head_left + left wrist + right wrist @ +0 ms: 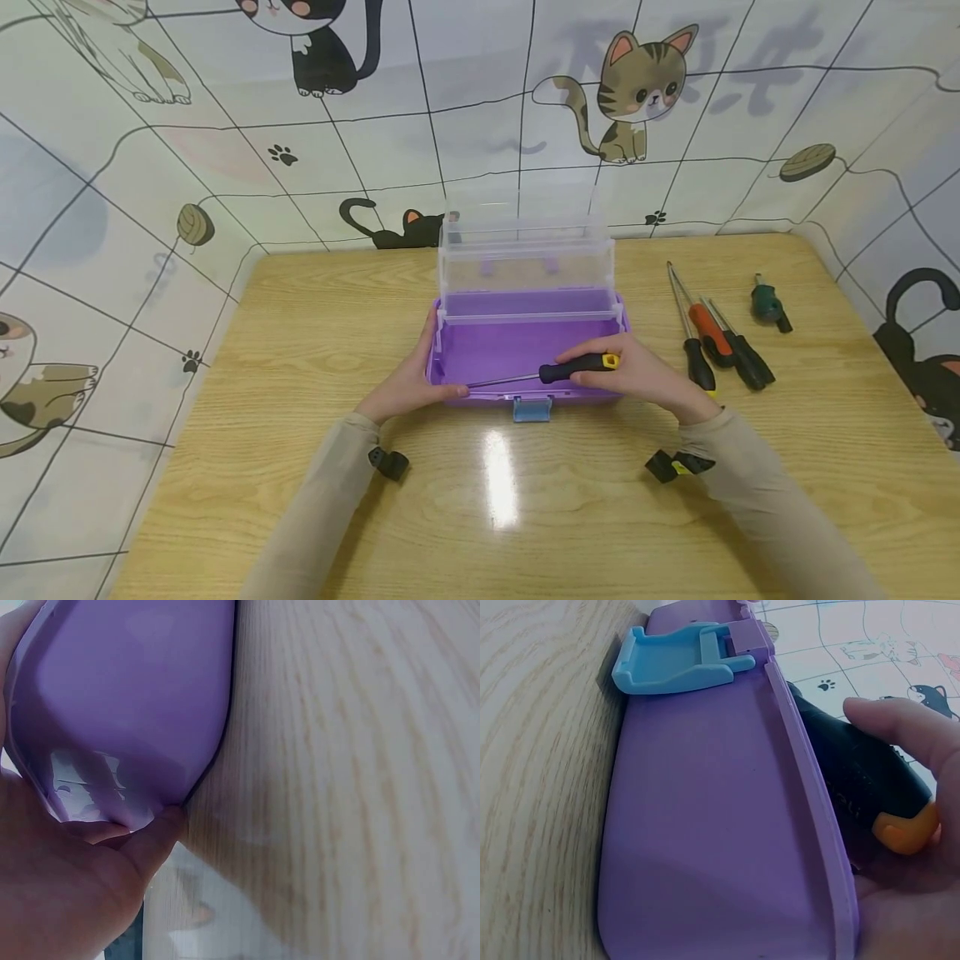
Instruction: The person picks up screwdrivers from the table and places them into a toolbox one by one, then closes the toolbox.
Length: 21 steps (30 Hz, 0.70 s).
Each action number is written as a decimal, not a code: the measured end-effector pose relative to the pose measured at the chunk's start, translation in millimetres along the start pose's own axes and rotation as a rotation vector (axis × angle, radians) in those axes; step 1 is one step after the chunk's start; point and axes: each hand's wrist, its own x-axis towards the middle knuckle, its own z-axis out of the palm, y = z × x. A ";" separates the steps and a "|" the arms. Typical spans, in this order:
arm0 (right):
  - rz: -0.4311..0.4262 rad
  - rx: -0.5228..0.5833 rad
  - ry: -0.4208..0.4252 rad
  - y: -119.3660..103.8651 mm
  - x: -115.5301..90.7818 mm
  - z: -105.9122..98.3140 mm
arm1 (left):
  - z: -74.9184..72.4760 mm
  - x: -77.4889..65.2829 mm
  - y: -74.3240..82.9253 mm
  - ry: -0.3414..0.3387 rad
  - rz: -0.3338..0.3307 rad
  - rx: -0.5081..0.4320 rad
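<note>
A purple plastic box (pixel 480 346) stands on the table, its clear lid (pixel 525 271) raised at the back and a blue latch (pixel 532 409) hanging at the front. My left hand (pixel 403 385) grips its left end, thumb along the front rim and fingers at the side wall. Over the box's front part, my right hand (pixel 647 372) holds a screwdriver (pixel 573 367) by its black and yellow handle. The shaft points left, its tip near my left thumb. In the right wrist view the handle (pixel 862 769) shows behind the box's front wall (pixel 705 810).
Right of the box lie a black-handled screwdriver (pixel 697 362), a red and black one (pixel 711 333) and more black handles (pixel 750 365). A stubby green screwdriver (pixel 767 304) lies farther right. Cat-printed cloth (pixel 480 125) borders the wooden table (pixel 315 333) at the back and sides.
</note>
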 end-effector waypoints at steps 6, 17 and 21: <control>0.031 0.000 -0.004 -1.1 -0.9 -1.5 | 0.9 0.4 -2.3 0.003 0.016 -0.013; 0.036 -0.080 -0.033 -4.2 0.1 -2.9 | 0.3 0.6 -0.4 -0.004 0.015 -0.012; 0.046 -0.096 -0.044 -3.4 2.0 -2.8 | 0.1 -0.5 -0.3 -0.005 0.010 -0.014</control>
